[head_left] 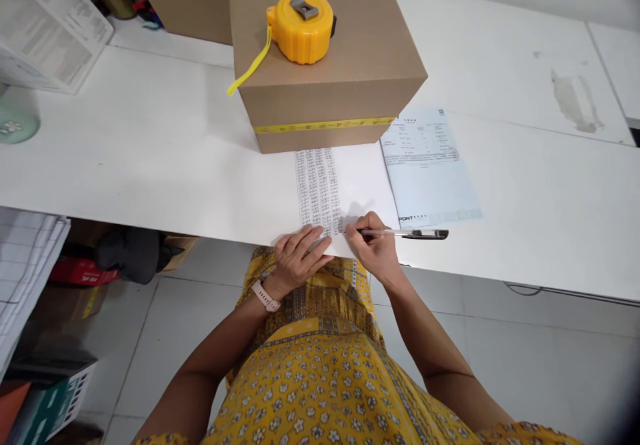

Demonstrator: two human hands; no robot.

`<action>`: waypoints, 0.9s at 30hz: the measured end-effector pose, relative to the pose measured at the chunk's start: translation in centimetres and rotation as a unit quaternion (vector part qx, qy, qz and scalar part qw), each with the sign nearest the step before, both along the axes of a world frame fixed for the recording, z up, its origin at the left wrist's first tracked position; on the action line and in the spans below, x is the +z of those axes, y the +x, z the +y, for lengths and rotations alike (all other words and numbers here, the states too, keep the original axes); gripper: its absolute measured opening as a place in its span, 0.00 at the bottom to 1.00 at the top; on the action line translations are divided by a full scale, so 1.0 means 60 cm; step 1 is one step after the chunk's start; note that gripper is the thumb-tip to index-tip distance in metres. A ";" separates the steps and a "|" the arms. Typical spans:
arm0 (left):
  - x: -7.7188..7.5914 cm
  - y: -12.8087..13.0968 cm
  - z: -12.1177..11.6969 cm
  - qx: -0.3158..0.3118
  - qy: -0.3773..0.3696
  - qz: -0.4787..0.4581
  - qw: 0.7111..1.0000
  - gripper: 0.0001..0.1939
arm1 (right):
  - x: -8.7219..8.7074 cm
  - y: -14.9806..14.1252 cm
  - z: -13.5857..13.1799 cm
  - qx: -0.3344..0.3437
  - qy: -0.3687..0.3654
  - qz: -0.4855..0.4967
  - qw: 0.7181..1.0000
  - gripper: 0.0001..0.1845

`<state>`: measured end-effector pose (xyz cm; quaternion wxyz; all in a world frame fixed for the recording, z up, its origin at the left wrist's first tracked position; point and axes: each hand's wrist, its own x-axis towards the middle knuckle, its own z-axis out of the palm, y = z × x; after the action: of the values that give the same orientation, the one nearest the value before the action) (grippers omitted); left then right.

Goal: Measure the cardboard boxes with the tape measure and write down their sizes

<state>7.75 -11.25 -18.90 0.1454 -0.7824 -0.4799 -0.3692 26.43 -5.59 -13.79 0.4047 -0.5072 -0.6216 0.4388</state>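
A sheet of white paper (367,185) lies on the table, with columns of dense handwriting (320,188) down its left half. The paper's far end is hidden by a cardboard box. My left hand (299,258) rests flat on the sheet's near edge, fingers stretched out over the lower rows. My right hand (375,248) is closed around a pen (425,234) with a clear barrel and black cap. The pen's tip touches or nearly touches the paper beside the last column.
The taped cardboard box (325,105) carries a yellow tape measure (305,25). A pale blue printed document (425,171) lies right of the paper. At the left are a white printed carton (50,25) and a green rounded object (17,121). The table's front edge (500,278) runs just below my hands.
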 end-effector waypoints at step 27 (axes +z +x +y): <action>-0.003 0.000 -0.001 -0.004 -0.005 -0.006 1.000 0.16 | -0.006 0.005 -0.002 0.000 0.024 -0.010 1.000 0.15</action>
<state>7.73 -11.29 -19.06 0.1374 -0.7826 -0.4795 -0.3724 26.75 -5.70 -14.14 0.4105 -0.5014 -0.6359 0.4192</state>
